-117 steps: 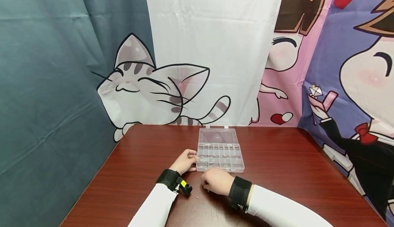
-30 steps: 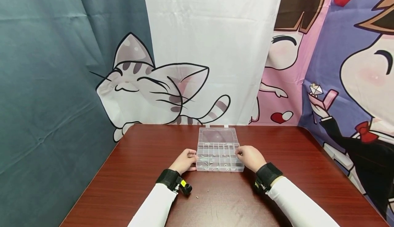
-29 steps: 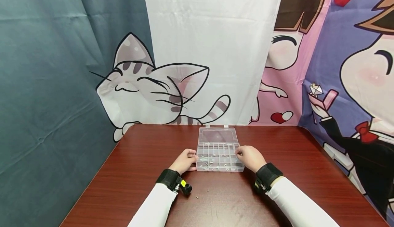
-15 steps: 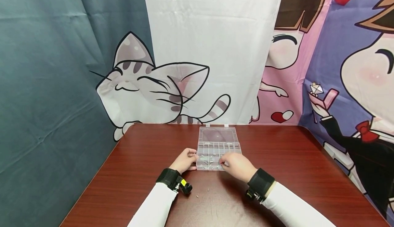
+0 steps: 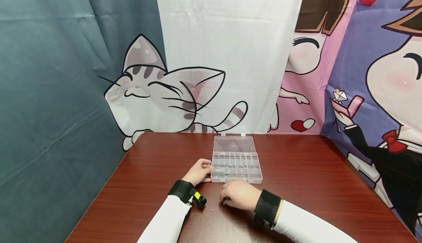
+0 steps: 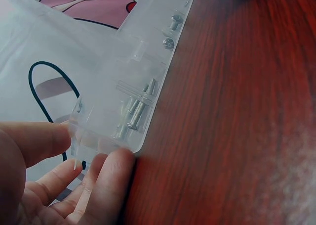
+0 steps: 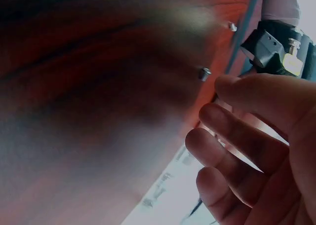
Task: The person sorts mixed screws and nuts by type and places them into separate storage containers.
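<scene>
A clear plastic compartment box lies on the table with its lid folded back. My left hand holds the box's left end; the left wrist view shows the thumb and fingertips at its corner. Several long screws lie in the compartment near that corner. In front of the box, my right hand is low over the table, fingers bent and spread apart. Just off its fingertips stands a small metal screw or nut; a second small metal piece lies farther off.
The reddish-brown table carries the box near its middle. Printed cloths hang behind the far edge. Round-headed screws lie in another compartment. A camera on a black strap juts from the left wrist.
My right hand has moved from the box's right side across its front compartments, down to the table before it, where it covers one small metal piece. The left hand has stayed put.
</scene>
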Demonstrator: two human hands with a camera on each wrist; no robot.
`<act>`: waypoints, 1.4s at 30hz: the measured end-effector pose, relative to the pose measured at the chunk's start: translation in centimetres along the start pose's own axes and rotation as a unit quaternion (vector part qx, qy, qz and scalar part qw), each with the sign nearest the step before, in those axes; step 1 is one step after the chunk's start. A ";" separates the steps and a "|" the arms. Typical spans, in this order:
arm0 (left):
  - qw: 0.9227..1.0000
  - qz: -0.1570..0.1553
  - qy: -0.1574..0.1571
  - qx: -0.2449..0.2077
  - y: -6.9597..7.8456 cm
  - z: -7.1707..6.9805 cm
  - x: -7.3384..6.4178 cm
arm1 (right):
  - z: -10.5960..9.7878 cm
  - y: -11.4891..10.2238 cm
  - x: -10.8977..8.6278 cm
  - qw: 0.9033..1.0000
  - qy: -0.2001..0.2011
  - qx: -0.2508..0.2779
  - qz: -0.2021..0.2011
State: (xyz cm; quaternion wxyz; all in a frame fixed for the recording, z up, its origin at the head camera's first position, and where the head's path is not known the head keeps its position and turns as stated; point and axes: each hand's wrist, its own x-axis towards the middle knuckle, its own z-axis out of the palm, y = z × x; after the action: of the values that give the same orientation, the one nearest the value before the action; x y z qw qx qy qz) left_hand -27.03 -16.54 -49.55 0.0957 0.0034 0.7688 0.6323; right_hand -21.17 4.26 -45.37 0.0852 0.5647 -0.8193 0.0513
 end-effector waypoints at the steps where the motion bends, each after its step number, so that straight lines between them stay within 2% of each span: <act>1: 1.000 0.001 -0.001 0.000 0.0 0.0 0.0 | 0.1 0.0 0.0 1.000 0.000 0.000 -0.004; 7: 1.000 0.001 -0.004 0.003 0.0 0.0 0.0 | 0.5 -0.1 0.0 1.000 0.002 -0.005 -0.020; 15: 1.000 0.003 -0.002 0.006 -0.1 0.0 0.0 | 0.9 -0.2 0.2 1.000 0.014 -0.018 -0.019; 21: 1.000 0.002 -0.006 0.003 -0.2 -0.1 0.0 | 1.3 -0.2 0.2 1.000 0.002 -0.009 -0.006; 26: 1.000 0.002 -0.005 0.002 -0.1 -0.1 0.0 | 1.3 -0.1 0.1 1.000 0.006 0.013 0.019; 32: 1.000 0.004 -0.001 0.003 -0.2 0.0 0.1 | 0.8 0.6 -0.2 0.995 0.009 0.059 0.077; 37: 1.000 0.005 0.001 0.002 -0.4 0.0 0.2 | 0.1 2.2 -0.7 0.987 0.056 0.090 0.123; 42: 1.000 0.003 0.000 0.005 -0.3 0.1 0.2 | -0.6 4.6 -1.8 0.975 0.107 0.080 0.177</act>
State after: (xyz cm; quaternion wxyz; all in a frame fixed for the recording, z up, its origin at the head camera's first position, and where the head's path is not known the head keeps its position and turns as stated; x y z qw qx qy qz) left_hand -27.20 -16.47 -49.89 0.0938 0.0057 0.7718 0.6289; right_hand -24.75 7.66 -45.06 0.1166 0.4067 -0.8857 0.1910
